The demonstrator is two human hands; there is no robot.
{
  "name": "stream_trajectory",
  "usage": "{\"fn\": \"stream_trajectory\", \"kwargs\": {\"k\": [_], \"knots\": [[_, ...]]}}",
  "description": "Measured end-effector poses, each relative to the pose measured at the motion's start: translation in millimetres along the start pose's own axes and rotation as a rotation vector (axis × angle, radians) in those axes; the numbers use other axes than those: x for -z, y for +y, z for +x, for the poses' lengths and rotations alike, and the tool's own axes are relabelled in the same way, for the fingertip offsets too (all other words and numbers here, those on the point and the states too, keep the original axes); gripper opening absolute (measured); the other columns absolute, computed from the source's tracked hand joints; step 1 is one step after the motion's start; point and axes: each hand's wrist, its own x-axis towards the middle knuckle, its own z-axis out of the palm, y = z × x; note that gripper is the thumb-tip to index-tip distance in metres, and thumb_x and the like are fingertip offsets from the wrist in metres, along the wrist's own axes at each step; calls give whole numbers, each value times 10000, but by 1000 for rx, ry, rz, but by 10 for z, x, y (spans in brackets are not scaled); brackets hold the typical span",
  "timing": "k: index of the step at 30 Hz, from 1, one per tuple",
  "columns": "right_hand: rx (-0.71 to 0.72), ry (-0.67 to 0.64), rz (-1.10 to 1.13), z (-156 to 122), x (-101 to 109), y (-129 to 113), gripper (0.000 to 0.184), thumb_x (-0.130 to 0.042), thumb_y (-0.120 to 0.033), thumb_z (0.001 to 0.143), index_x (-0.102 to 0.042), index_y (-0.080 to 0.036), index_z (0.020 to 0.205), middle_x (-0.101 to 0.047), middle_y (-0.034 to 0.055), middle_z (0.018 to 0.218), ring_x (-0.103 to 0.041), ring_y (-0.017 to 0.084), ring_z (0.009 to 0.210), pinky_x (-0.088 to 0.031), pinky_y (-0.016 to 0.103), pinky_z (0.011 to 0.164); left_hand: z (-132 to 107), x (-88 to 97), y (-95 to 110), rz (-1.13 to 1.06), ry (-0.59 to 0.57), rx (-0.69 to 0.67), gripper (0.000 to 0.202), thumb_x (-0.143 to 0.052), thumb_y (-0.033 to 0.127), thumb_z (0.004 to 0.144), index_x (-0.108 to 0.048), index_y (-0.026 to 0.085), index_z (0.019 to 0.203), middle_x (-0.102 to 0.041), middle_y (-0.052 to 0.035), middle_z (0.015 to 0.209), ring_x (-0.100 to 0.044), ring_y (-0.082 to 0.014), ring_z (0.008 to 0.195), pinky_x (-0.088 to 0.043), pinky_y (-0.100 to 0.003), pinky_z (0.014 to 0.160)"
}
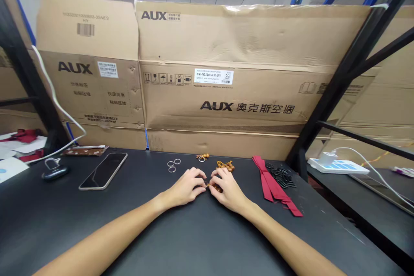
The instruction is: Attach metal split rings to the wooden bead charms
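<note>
My left hand [186, 187] and my right hand [228, 190] meet at the middle of the black table [136, 233], their fingertips pinching a small brown beaded strand [211, 186] that the fingers mostly hide. Just beyond my left hand lie several silver metal rings [173, 164]. A heap of amber-brown beads [225, 165] sits beyond my right hand, and a small beaded piece with a ring [202, 157] lies between the two. To the right are a long red ribbon [273, 185] and a pile of black plastic rings [280, 175].
A smartphone [103, 171] lies face up on the table's left, near a dark key-like object [54, 172] and a brown printed sheet [84, 151]. Large AUX cardboard boxes [226, 73] stand behind the table. A white power strip [338, 166] sits on a lower surface at right.
</note>
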Motion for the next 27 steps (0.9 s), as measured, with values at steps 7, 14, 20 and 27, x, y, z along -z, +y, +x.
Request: {"fn": "stream_trajectory", "kwargs": {"k": [7,14,20,27], "knots": [[-23,21,-20,-2,-1,34,69,-557,-173,847,-599,-205,803,-566,64,951,-504,218,912,-439,399,845,-10,25,61,69,1,-41,107,-566,265,897,-650,199,892,-574,-57,1095,-516,-201,1014,-400,-361,929],[37,-19,-9,-11,-4,-8,65,-555,-193,859,-615,-212,846,-567,67,1021,-500,220,988,-421,400,892,-16,-6,42,148,24,-78,98,-550,209,899,-641,184,871,-569,-53,1107,-510,-192,1027,-399,-342,899],[-50,33,-45,-5,0,53,76,-557,-174,836,-617,-209,807,-569,68,977,-504,226,941,-435,403,862,6,15,86,264,5,-180,142,-518,204,921,-654,191,884,-561,-72,1146,-502,-211,1043,-399,-349,861],[-52,29,-18,-3,-4,39,75,-566,-155,812,-611,-208,785,-569,61,965,-505,219,924,-434,400,864,19,25,98,418,-24,-272,143,-530,124,882,-659,184,893,-555,-86,1154,-496,-226,1040,-409,-360,843]]}}
